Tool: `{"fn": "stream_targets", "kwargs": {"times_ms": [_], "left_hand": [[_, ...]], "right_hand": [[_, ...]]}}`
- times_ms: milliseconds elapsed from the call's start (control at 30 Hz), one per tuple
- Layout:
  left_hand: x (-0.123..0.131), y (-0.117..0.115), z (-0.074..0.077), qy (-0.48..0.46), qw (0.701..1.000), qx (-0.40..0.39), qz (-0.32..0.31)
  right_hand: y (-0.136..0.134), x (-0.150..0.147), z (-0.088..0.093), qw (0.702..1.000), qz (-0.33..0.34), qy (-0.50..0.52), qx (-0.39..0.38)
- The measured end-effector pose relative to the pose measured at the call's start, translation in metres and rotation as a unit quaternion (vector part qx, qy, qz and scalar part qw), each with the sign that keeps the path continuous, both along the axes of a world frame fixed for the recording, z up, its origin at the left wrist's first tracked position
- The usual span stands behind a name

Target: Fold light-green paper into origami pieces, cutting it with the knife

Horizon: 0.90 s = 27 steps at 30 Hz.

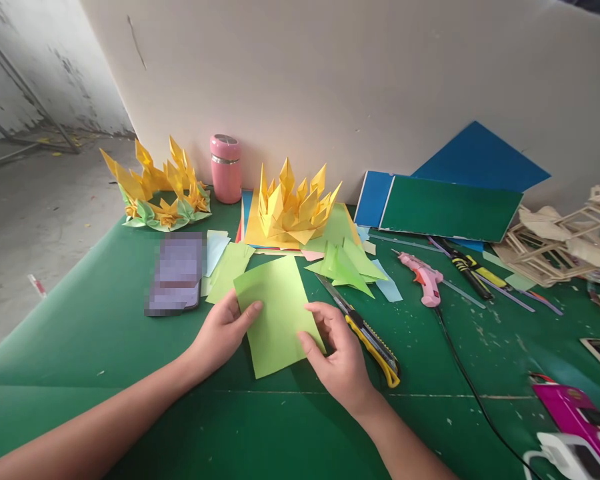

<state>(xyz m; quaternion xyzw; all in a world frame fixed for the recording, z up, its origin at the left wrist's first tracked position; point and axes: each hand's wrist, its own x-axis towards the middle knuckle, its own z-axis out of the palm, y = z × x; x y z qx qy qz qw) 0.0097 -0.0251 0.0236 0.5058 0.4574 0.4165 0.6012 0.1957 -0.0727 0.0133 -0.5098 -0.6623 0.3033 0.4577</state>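
Observation:
A light green sheet of paper (275, 313) lies on the green table cover (130, 360) in front of me. My left hand (223, 333) grips its left edge, thumb on top and fingers curled beneath. My right hand (337, 353) pinches its right edge between thumb and fingers. Right beside my right hand lies a yellow and black utility knife (367, 333). Folded green paper pieces (347, 263) rest just beyond the sheet. A yellow folded paper crown (293, 207) stands on coloured sheets behind them.
A yellow and green paper flower piece (160, 190) and a pink flask (225, 168) stand at the back left. A pink glue gun (425, 277), pens, blue and green boards (445, 207), wooden frames (565, 240) and a pink device (575, 413) lie to the right.

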Motion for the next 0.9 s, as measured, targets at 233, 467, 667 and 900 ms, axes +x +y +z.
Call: {"fn": "stream_targets", "kwargs": {"times_ms": [233,467,667,900], "left_hand": [[-0.001,-0.001,0.004,-0.030,0.998,-0.033,-0.036],[-0.008,-0.005,0.003,-0.110,0.979,-0.079,-0.151],[-0.005,-0.004,0.008,-0.147,0.970,-0.166,-0.097],[-0.008,0.003,0.016,-0.177,0.963,-0.202,-0.027]], "right_hand": [[0.005,0.007,0.002,0.996,-0.009,0.080,-0.038],[0.009,0.012,0.003,0.997,-0.012,0.052,-0.059],[0.005,0.019,0.013,0.996,0.054,-0.062,-0.029],[0.003,0.020,0.010,0.992,0.069,-0.100,-0.042]]}}
